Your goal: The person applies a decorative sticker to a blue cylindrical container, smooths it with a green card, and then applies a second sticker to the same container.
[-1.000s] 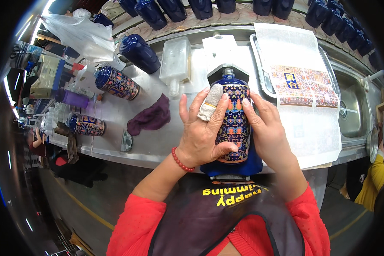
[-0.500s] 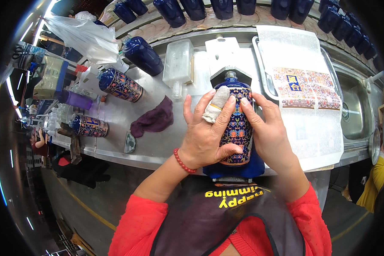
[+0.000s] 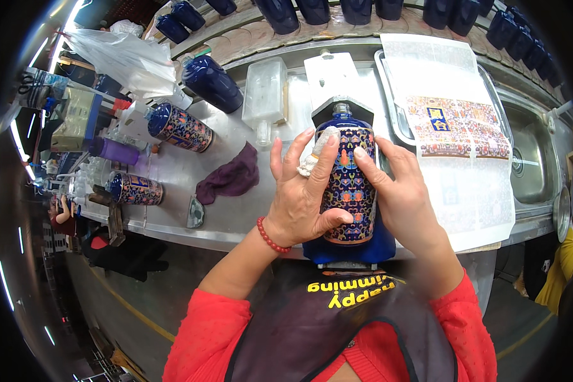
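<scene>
A dark blue bottle (image 3: 350, 191) with a colourful patterned wrap lies in front of me, its neck pointing away at a grey angled support. Under its near end is a plain blue base (image 3: 356, 251). My left hand (image 3: 302, 191) lies over the bottle's left side with fingers spread and thumb apart; a whitish cloth wrap (image 3: 312, 159) covers one finger. On the opposite side my right hand (image 3: 404, 194) holds the bottle, thumb on the pattern and fingers along its edge. To the right lie translucent printed sheets (image 3: 461, 127) with a similar pattern, partly over a metal tray.
Left on the metal bench are two patterned bottles (image 3: 181, 127), a plain blue bottle (image 3: 211, 83), a purple cloth (image 3: 232, 172) and a clear plastic container (image 3: 265, 89). A sink (image 3: 533, 165) is at the right. Several blue bottles (image 3: 356, 9) stand on a conveyor across the back.
The bottles on the back conveyor have shifted to the right. My left hand has slid slightly left on the bottle, and my right thumb has moved a little left. The bottle stays nearly in place.
</scene>
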{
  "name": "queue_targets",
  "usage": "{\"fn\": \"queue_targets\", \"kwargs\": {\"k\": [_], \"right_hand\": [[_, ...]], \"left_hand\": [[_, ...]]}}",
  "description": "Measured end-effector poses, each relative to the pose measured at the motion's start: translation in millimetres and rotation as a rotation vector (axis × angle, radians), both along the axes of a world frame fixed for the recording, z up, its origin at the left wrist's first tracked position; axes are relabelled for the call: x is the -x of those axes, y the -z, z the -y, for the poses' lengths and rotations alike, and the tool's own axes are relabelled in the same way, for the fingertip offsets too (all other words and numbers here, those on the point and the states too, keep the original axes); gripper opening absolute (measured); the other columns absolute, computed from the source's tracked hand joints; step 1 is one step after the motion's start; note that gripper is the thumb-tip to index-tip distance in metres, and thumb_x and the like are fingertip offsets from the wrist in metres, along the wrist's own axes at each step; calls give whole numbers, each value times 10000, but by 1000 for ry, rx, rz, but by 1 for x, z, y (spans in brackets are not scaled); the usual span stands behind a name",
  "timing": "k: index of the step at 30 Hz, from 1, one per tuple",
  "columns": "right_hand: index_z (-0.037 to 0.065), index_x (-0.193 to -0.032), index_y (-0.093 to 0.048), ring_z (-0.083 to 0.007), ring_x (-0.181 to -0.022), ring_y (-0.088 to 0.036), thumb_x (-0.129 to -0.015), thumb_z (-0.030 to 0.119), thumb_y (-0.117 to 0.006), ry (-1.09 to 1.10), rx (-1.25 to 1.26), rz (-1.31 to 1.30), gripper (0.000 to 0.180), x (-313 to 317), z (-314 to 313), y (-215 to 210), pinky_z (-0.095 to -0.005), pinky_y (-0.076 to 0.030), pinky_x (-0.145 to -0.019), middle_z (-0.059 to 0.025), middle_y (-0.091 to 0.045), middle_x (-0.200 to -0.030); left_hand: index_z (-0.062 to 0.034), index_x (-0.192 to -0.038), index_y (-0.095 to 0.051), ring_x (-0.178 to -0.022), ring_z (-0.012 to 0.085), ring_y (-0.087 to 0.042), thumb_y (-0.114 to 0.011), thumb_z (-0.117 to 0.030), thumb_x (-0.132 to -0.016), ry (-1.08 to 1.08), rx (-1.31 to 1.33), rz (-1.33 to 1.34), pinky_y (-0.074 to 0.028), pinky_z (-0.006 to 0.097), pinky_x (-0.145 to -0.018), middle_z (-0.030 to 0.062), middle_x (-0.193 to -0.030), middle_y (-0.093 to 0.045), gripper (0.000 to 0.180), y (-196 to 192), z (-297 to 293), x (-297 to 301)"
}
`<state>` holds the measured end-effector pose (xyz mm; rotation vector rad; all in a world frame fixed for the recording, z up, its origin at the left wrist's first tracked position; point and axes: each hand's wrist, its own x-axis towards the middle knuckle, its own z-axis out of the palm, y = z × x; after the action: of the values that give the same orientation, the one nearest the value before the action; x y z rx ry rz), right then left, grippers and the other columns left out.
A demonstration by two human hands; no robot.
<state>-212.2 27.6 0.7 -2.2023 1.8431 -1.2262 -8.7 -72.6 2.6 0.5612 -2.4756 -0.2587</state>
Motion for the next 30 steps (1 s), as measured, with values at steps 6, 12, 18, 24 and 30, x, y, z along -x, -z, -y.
{"fn": "queue_targets", "kwargs": {"k": [6, 12, 18, 24, 30], "right_hand": [[152, -1404, -631, -435, -1212, -562, -815, 0, -650, -12, 0, -52, 608, -2, -10, 2, -494, -463, -1030, -297, -520, -1415], [2, -1412, -554, -432, -1127, -623, -821, -97, -632, 26, 126, 93, 604, 5, -13, 16, -471, -508, -975, -299, -590, -1312], [1, -1109, -604, -306, -784, -710, -865, -10, -699, 30, -34, 301, 263, 18, -23, -30, -388, -554, -699, -157, -682, -957], [3, -1052, -589, -253, -681, -646, -926, 86, -668, -98, -117, 283, 170, 41, 27, -49, -347, -497, -638, -129, -633, -799], [-67, -1443, -484, -474, -1237, -553, -832, -77, -573, 2, 127, -155, 617, 9, 10, -11, -488, -477, -1054, -335, -515, -1402]], "left_hand": [[-35, -1553, -420, -1450, 374, -317, -377, -814, -920, 20, -11, -9, -9, 620, -1190, 121, -1459, -561, 1005, -4, 1, 2], [-180, -1486, -547, -1444, 334, -332, -275, -804, -945, 130, 87, 81, 64, 610, -1212, 18, -1370, -656, 869, -13, 0, 1], [-244, -1390, -644, -1354, 222, -404, -259, -758, -979, 174, 298, 87, 49, 594, -1228, -75, -1196, -721, 763, -12, -4, 0], [-152, -1384, -650, -1316, 265, -446, -320, -735, -987, 169, 142, 0, -11, 552, -1239, 29, -1227, -722, 778, -6, -4, -6], [-7, -1527, -462, -1425, 400, -326, -298, -773, -974, -71, -141, -106, -44, 576, -1202, 192, -1511, -514, 959, 6, -18, -7]]}}
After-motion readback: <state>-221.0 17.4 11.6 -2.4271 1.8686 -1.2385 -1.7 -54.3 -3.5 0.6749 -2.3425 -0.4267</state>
